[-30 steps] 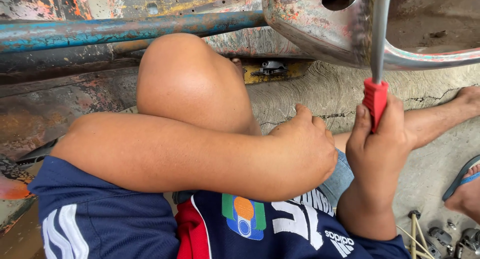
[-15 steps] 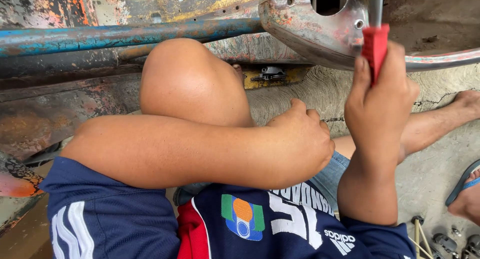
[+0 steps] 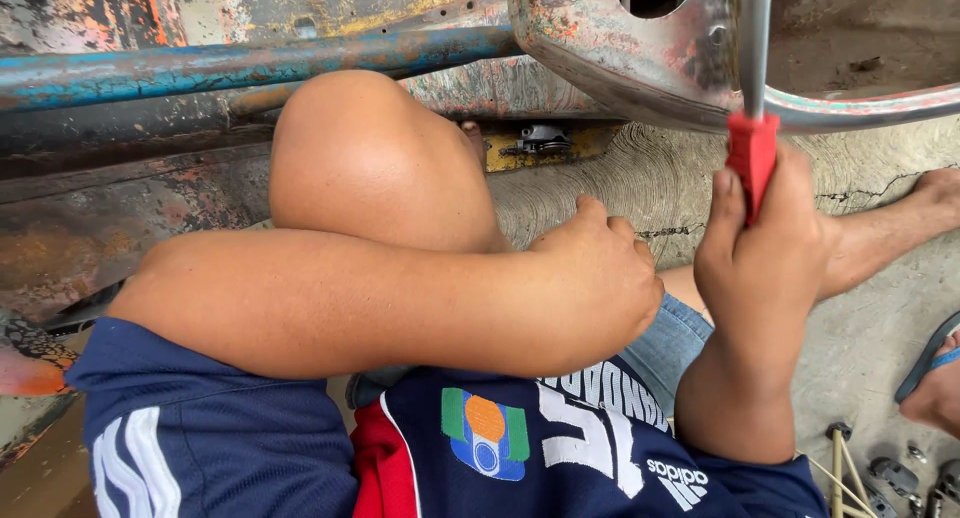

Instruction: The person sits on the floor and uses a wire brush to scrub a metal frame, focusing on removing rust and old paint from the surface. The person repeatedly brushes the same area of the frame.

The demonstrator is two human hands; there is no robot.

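Note:
My right hand [image 3: 765, 240] grips the red handle of a screwdriver [image 3: 752, 158], held upright with its metal shaft rising past the rim of a worn, paint-flecked metal body panel [image 3: 620, 53]. My left hand [image 3: 600, 273] is closed in a loose fist beside my raised knee [image 3: 375, 158], its forearm lying across my lap; nothing shows inside it. I sit on the ground in a dark blue jersey and denim shorts.
A rusty blue-painted tube [image 3: 250, 63] runs along the left, above corroded sheet metal. A small dark bracket [image 3: 540, 140] sits on a yellow strip under the panel. Cracked concrete lies ahead, with my bare foot [image 3: 935, 193], a sandal [image 3: 930, 363] and small metal parts [image 3: 880, 468] at right.
My right hand has lifted the screwdriver up toward the panel's rim, then settled slightly lower. My left hand and knee have barely moved.

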